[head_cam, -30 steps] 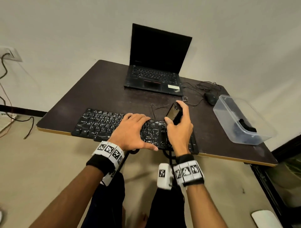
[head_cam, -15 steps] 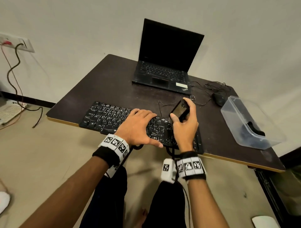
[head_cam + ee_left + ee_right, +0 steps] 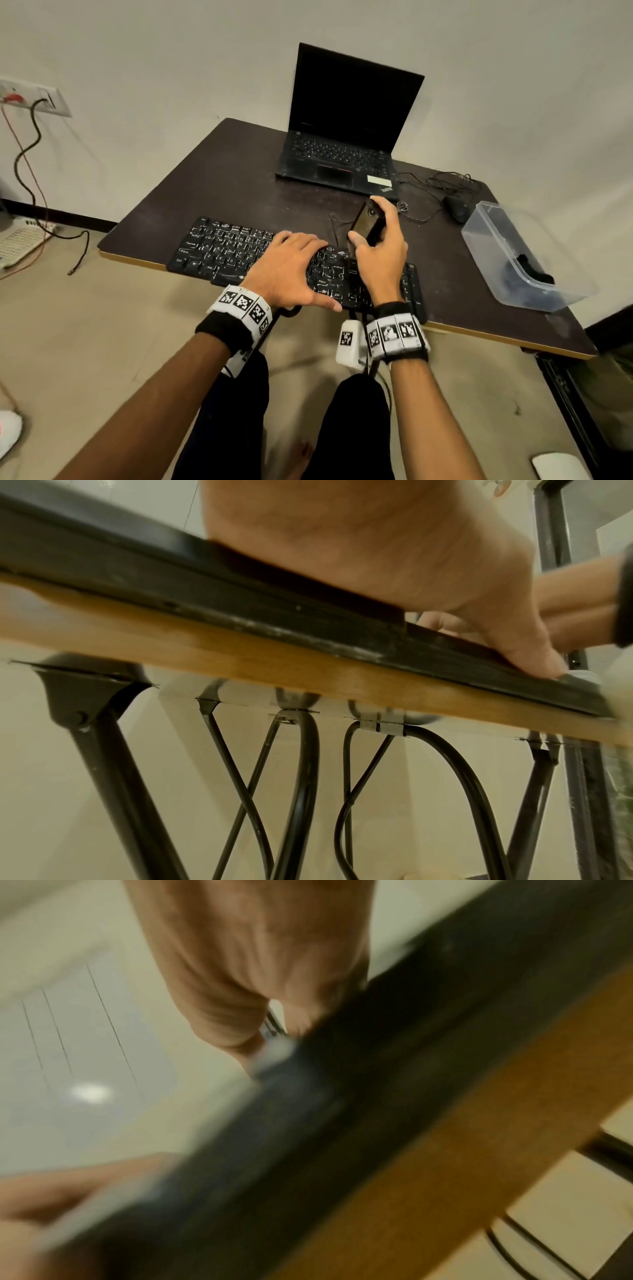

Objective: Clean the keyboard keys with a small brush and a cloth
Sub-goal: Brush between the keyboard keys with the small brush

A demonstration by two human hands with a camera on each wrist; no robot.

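Unchanged since earlier: left hand (image 3: 291,267) flat on keyboard (image 3: 219,248); right hand (image 3: 380,253) grips dark brush (image 3: 366,222). Laptop (image 3: 342,137) at 12 o'clock, clear tub (image 3: 520,260) at 3.

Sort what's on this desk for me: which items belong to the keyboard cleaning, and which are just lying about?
In the job:
- keyboard, under the flat left hand
- dark brush-like tool, gripped by the right hand

Lying about:
- laptop, open, screen dark
- mouse and its tangled cable
- clear plastic tub with something dark inside; whether that is the cloth cannot be told
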